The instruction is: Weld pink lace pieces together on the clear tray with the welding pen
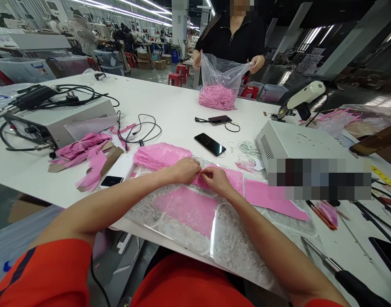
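Observation:
My left hand (186,170) and my right hand (217,180) meet close together over the middle of the work mat. Their fingers are pinched on a pink lace fabric piece (235,178), partly hidden beneath them. Just behind my left hand lies a stack of pink lace pieces (160,154). A flat pink panel (190,209) rests in front of my hands on the clear, glossy mat (236,234). To the right, a smooth pink fabric piece (268,197) lies flat.
A grey machine box (76,119) with cables stands left; another box (297,143) sits right. Phones, including a black one (209,144), lie behind my hands. A soldering-iron-like tool (336,266) is near my right arm. Across the table, a person holds a clear bag (219,74) of pink pieces.

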The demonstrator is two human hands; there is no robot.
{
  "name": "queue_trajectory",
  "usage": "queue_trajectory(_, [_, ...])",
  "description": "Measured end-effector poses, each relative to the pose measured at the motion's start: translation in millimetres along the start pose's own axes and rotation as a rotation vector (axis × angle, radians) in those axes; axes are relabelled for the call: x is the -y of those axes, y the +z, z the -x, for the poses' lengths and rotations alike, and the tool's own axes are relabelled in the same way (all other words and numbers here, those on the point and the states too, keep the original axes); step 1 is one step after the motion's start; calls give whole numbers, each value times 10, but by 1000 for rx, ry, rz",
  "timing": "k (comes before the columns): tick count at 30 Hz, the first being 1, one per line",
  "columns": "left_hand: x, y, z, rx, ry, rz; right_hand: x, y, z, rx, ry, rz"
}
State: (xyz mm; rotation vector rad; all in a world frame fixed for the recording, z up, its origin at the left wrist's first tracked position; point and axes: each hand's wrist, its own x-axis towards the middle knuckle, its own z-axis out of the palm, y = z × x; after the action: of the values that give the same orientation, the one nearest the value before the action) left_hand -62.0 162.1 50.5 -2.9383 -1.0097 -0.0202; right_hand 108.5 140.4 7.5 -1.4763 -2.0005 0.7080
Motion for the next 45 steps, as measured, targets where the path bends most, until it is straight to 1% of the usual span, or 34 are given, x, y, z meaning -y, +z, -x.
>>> queue_trajectory(6, [0,31,34,12,49,1,-1,-13,9,22,-7,-7])
queue_trajectory(11, [-8,51,32,15,40,3,-7,-35,20,51,-22,-22])
queue_trajectory(15, [7,10,23,7,21,19,13,-52,34,80,-27,-41])
queue_trajectory(20, [28,-45,18,8,13,36,24,-23,14,58,-12,-59])
queue_trajectory(24, [20,-31,14,1,-6,33,3,3,-5,29,-11,-80])
queue_trajectory(30, [2,56,-18,-33,-36,13,5,-28,1,26,-20,-134])
queue_trajectory(34, [9,109,-22,-63,-47,-11,22,-47,9,8,7,-203])
queue_trajectory(40, [22,129,63,-96,-50,-71,17,-47,-1,-13,90,-312])
queue_trajectory(45, [-29,111,143,-178,-33,-101,-3,-44,-21,6,144,-389])
